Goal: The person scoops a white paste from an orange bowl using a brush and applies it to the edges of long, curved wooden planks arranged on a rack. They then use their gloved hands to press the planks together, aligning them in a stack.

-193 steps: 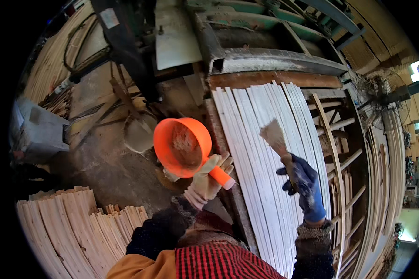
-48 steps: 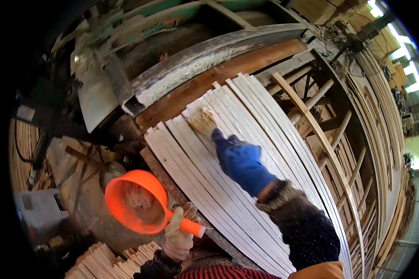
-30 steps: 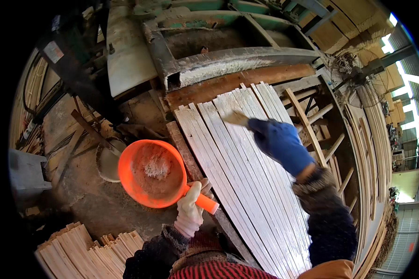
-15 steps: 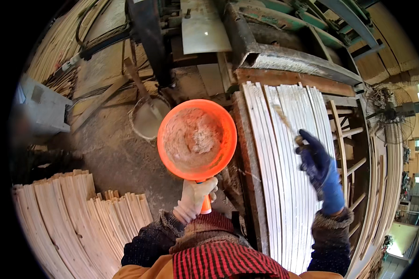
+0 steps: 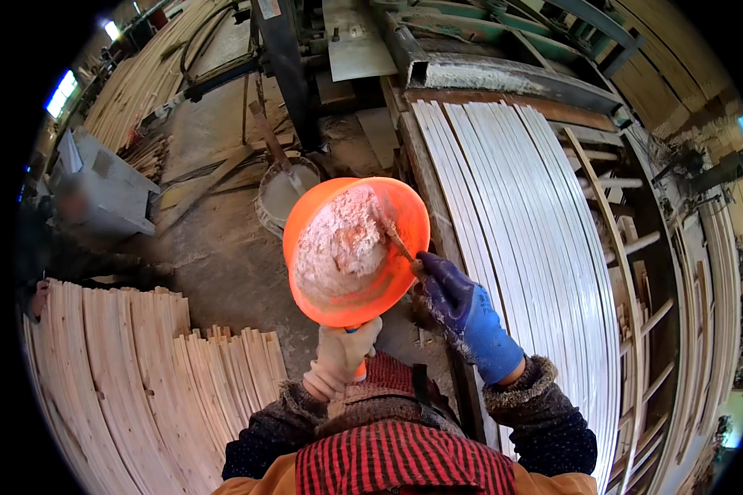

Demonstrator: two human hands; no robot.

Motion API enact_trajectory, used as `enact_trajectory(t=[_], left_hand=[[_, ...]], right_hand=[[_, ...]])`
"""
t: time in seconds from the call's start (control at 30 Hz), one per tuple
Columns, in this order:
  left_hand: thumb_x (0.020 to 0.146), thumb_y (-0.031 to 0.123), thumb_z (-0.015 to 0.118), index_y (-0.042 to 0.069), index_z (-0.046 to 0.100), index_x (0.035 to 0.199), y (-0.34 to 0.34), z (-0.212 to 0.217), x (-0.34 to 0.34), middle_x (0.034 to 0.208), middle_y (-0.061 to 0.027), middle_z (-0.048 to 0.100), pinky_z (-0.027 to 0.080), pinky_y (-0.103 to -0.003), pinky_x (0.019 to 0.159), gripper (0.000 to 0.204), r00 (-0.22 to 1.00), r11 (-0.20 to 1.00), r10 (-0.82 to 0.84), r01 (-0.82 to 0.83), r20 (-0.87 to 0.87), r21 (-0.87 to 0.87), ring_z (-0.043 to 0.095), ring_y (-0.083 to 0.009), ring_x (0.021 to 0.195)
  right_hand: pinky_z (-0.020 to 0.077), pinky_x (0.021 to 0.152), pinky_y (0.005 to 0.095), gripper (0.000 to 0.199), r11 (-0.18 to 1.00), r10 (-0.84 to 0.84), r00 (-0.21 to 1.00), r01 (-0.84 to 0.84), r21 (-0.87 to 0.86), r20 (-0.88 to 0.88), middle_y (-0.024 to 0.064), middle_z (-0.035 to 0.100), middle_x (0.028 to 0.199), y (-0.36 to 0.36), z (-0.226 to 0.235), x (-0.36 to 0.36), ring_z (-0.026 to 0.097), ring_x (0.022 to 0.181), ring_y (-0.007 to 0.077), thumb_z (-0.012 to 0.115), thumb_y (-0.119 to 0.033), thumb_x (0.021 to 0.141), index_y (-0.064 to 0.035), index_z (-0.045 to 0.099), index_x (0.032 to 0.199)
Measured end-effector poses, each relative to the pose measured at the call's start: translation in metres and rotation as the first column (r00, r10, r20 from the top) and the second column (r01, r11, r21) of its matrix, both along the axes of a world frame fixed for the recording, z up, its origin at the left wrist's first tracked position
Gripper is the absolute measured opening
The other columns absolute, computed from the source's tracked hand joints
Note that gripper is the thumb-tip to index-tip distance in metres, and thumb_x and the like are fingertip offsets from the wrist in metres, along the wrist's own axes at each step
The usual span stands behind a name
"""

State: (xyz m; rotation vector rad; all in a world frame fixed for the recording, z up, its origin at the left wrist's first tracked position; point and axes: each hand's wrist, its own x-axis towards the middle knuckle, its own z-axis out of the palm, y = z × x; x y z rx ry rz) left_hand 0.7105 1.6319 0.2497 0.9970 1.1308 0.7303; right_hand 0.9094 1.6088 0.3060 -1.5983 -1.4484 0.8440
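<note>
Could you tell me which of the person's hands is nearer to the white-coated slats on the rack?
Right. The right hand in the blue glove is beside the white slats, dipping a brush in the orange bowl; the left hand holds the bowl's handle farther left.

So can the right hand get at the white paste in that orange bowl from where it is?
Probably yes: the right hand in the blue glove is at the rim of the orange bowl, its brush already in the white paste. The bowl's open top faces it; nothing blocks it.

Orange scoop, blue glove, white strips, red-striped jacket.
</note>
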Motion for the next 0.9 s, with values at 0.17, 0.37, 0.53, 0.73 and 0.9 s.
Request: enact_trajectory(t=[0.17, 0.37, 0.53, 0.73, 0.9], left_hand=[[0.087, 0.009, 0.068, 0.0, 0.064, 0.096, -0.092, 0.01, -0.029, 0.07, -0.0014, 0.061, 0.046, -0.026, 0.045, 0.013, 0.998, 0.999, -0.045, 0.045, 0.04, -0.002, 0.056, -0.0096, 0.052], [0.087, 0.01, 0.067, -0.001, 0.064, 0.096, -0.168, 0.035, -0.08, 0.07, -0.002, 0.059, 0.047, -0.026, 0.047, 0.014, 0.983, 0.982, -0.167, 0.172, 0.074, -0.074, 0.055, -0.01, 0.052], [0.086, 0.01, 0.066, -0.001, 0.064, 0.097, -0.221, 0.043, -0.13, 0.07, -0.0024, 0.059, 0.047, -0.026, 0.047, 0.016, 0.964, 0.966, -0.239, 0.248, 0.114, -0.071, 0.056, -0.0106, 0.052], [0.086, 0.009, 0.066, -0.002, 0.064, 0.096, -0.298, -0.005, -0.209, 0.073, -0.0025, 0.059, 0.047, -0.026, 0.047, 0.015, 0.892, 0.888, -0.432, 0.446, 0.129, -0.112, 0.056, -0.011, 0.056], [0.086, 0.011, 0.066, -0.001, 0.063, 0.093, -0.358, 0.014, -0.244, 0.069, -0.0018, 0.058, 0.047, -0.027, 0.048, 0.014, 0.891, 0.859, -0.45, 0.451, 0.063, -0.244, 0.056, -0.0108, 0.055]], right_hand=[[0.0505, 0.079, 0.0247, 0.036, 0.968, -0.168, 0.82, 0.032, -0.248, -0.547, 0.0032, 0.065, 0.119, -0.106, 0.041, -0.043, 0.062, 0.097, 0.0086, 0.052, -0.013, 0.102, -0.0017, 0.053, 0.136], [0.0426, 0.063, 0.0193, 0.042, 0.978, -0.161, 0.715, 0.023, -0.207, -0.68, 0.0014, 0.067, 0.111, -0.216, 0.083, -0.076, 0.055, 0.075, 0.0027, 0.054, -0.028, 0.102, -0.0047, 0.054, 0.137], [0.0427, 0.058, 0.0192, 0.043, 0.929, -0.341, 0.819, 0.218, -0.298, -0.462, 0.0026, 0.068, 0.105, -0.282, 0.075, -0.135, 0.056, 0.065, 0.0045, 0.056, -0.029, 0.101, -0.0049, 0.055, 0.137], [0.0434, 0.054, 0.0196, 0.044, 0.883, -0.454, 0.74, 0.299, -0.361, -0.497, 0.0032, 0.069, 0.1, -0.382, 0.01, -0.218, 0.06, 0.067, 0.006, 0.057, -0.034, 0.099, -0.0078, 0.058, 0.135], [0.0434, 0.054, 0.0193, 0.046, 0.854, -0.52, 0.52, 0.34, -0.394, -0.678, 0.0064, 0.071, 0.103, -0.468, 0.035, -0.262, 0.059, 0.065, 0.0058, 0.054, -0.034, 0.1, -0.0047, 0.056, 0.135]])
